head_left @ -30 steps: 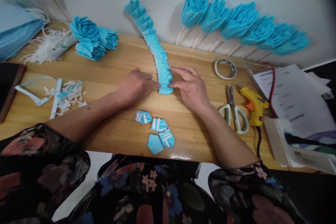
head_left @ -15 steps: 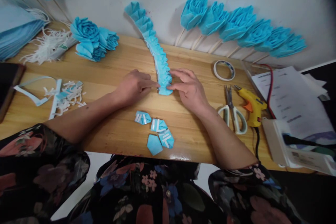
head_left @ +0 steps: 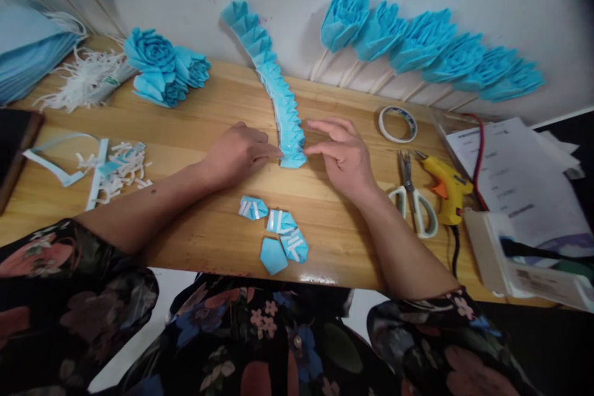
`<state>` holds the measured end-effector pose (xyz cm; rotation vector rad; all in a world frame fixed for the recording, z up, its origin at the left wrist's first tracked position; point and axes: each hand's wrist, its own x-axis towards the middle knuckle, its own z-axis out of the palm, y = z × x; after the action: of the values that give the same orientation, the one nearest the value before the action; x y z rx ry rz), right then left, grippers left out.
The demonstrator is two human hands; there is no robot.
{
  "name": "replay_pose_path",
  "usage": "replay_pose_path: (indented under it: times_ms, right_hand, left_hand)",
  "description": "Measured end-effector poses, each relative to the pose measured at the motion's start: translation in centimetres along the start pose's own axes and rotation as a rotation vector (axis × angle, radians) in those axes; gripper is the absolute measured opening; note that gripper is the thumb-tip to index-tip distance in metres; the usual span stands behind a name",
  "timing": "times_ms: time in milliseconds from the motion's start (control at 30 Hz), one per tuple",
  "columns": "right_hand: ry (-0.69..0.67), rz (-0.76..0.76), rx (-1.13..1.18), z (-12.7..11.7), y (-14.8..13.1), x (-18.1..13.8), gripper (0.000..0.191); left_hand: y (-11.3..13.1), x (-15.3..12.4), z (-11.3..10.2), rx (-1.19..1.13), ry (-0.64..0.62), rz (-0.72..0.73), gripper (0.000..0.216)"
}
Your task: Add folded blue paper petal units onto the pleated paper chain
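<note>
A long strip of overlapping folded blue pieces [head_left: 281, 93] lies on the wooden table, its far end leaning up against the wall. At the strip's near end, my left hand [head_left: 239, 154] is mostly curled, with its fingertips at the left edge of the last piece. My right hand [head_left: 347, 158] is just to the right of the strip, fingers apart and holding nothing. Closer to me lie several small folded blue pieces: some, such as this folded piece with white strips [head_left: 281, 221], show white bands, and one plain blue piece [head_left: 273, 255] shows none.
Blue paper-like flowers on sticks [head_left: 422, 40] lean on the wall. Scissors [head_left: 408, 192], a yellow glue gun [head_left: 445, 182] and a tape roll [head_left: 398, 124] lie right. Left are stemless blue flowers [head_left: 151, 52], white trimmings [head_left: 123, 176], a white string bundle [head_left: 88, 77] and a dark device [head_left: 13, 148].
My right hand has drawn slightly right, off the strip's edge, and its fingertips are now apart from it. My left hand and the strip have hardly moved.
</note>
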<state>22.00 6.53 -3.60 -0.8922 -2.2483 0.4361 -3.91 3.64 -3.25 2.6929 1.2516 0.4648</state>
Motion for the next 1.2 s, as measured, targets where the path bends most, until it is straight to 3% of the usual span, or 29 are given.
replay_pose_path:
  times_ms: [200, 433, 633, 833, 1000, 1200]
  right_hand:
    - [-0.043, 0.013, -0.03, 0.13, -0.22, 0.03, 0.038]
    - [0.038, 0.007, -0.03, 0.0, -0.54, -0.05, 0.039]
    - [-0.043, 0.021, -0.046, 0.22, -0.57, 0.02, 0.037]
    - [0.009, 0.02, -0.059, 0.08, -0.59, -0.06, 0.04]
    - [-0.043, -0.013, -0.072, 0.23, -0.82, 0.04, 0.042]
    - [-0.116, 0.066, -0.08, 0.42, -0.98, 0.11, 0.044]
  left_hand:
    - [-0.01, -0.03, -0.1, -0.001, -0.025, -0.011, 0.036]
    - [0.14, 0.07, -0.19, 0.0, -0.042, -0.029, 0.038]
    - [0.13, 0.02, -0.25, -0.006, -0.031, -0.018, 0.039]
    - [0.04, 0.03, -0.15, -0.01, -0.031, -0.015, 0.038]
    - [0.05, -0.07, -0.08, -0.032, 0.002, 0.0, 0.038]
    - [0.31, 0.0, -0.38, -0.021, -0.044, -0.037, 0.035]
